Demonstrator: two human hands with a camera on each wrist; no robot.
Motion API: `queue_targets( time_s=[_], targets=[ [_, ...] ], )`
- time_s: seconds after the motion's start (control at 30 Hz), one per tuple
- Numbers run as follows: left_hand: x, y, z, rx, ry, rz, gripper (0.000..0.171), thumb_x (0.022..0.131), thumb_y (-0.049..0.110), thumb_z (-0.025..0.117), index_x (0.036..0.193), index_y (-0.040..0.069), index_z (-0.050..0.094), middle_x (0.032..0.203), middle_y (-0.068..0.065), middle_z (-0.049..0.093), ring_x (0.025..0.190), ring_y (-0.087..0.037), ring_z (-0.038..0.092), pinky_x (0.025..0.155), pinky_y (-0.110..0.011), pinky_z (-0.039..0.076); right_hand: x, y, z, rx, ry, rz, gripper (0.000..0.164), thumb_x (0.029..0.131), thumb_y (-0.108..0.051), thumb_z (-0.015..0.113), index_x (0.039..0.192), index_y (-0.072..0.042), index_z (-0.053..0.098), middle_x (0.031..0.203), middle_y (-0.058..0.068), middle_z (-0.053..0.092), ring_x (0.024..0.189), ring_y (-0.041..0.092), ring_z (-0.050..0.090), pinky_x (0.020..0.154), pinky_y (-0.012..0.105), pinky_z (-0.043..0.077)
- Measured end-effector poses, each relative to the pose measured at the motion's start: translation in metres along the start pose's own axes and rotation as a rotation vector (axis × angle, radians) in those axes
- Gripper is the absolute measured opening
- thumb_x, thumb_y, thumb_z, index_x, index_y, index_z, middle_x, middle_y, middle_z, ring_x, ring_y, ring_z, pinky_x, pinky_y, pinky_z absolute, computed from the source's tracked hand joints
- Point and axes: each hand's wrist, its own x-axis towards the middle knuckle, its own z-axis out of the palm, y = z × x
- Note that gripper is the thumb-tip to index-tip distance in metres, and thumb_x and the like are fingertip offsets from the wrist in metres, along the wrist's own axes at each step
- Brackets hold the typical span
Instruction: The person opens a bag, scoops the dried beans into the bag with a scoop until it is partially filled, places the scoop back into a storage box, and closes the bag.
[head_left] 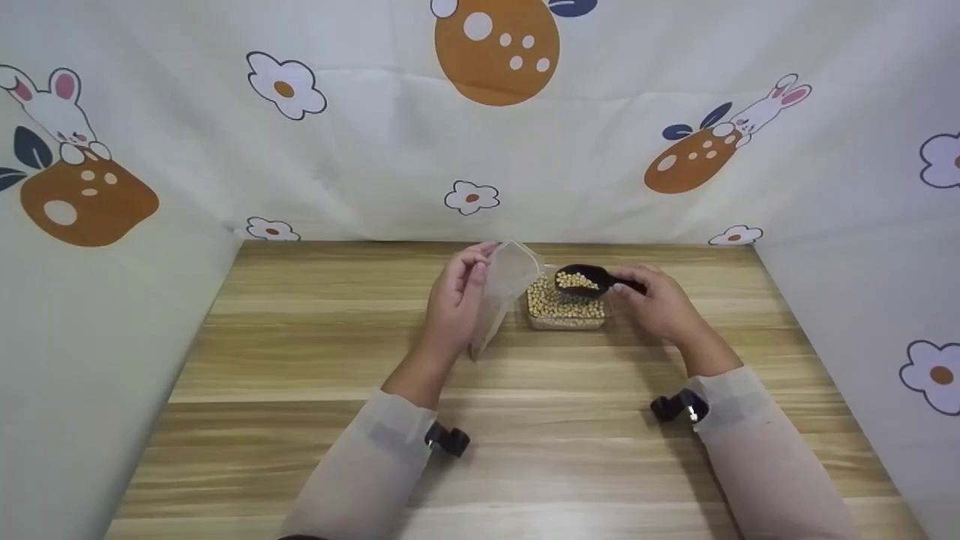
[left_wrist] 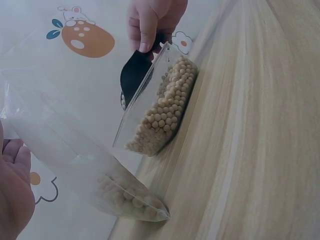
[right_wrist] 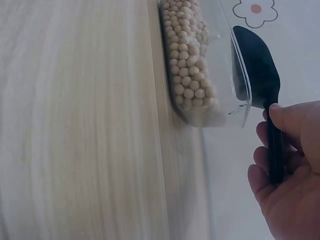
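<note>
Head view: scoop (head_left: 602,279) with beans (head_left: 575,281) is gripped by right hand (head_left: 660,301), bag (head_left: 510,271) by left hand (head_left: 456,291); scooping appears under way; level carriage is probably required next

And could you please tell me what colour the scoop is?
The scoop is black, clearest in the right wrist view.
</note>
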Motion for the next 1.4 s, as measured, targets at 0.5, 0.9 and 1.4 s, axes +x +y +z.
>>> queue_targets(
  time_s=[0.5,0.9,1.4],
  targets=[
    [0.000,0.001,0.000,0.023,-0.002,-0.018,0.019,0.114,0.018,0.049,0.115,0.002,0.060,0.150,-0.008,0.065,0.145,-0.021,0.059,0.126,-0.030,0.044,-0.006,-0.022,-0.022,0.048,0.057,-0.007,0.036,0.110,-0.030,0.063,0.138,-0.010,0.070,0.140,0.010,0.067,0.118,0.015,0.063,0.092,0.008,0.046],
    [-0.001,-0.002,0.000,0.001,-0.003,-0.019,0.024,0.114,0.016,0.048,0.116,-0.004,0.059,0.150,-0.009,0.065,0.146,-0.021,0.058,0.126,-0.032,0.044,-0.008,-0.055,-0.034,0.079,0.055,-0.072,0.035,0.110,-0.027,0.062,0.138,-0.008,0.070,0.139,0.010,0.066,0.117,0.009,0.060,0.093,0.005,0.046],
    [0.000,0.001,0.000,0.012,0.001,-0.021,0.021,0.114,0.017,0.049,0.115,0.000,0.060,0.151,-0.009,0.065,0.145,-0.023,0.058,0.125,-0.032,0.045,-0.002,-0.089,-0.033,0.077,0.075,-0.167,0.028,0.108,-0.020,0.065,0.132,-0.010,0.075,0.129,0.008,0.070,0.116,0.012,0.061,0.094,0.006,0.048]
  ],
)
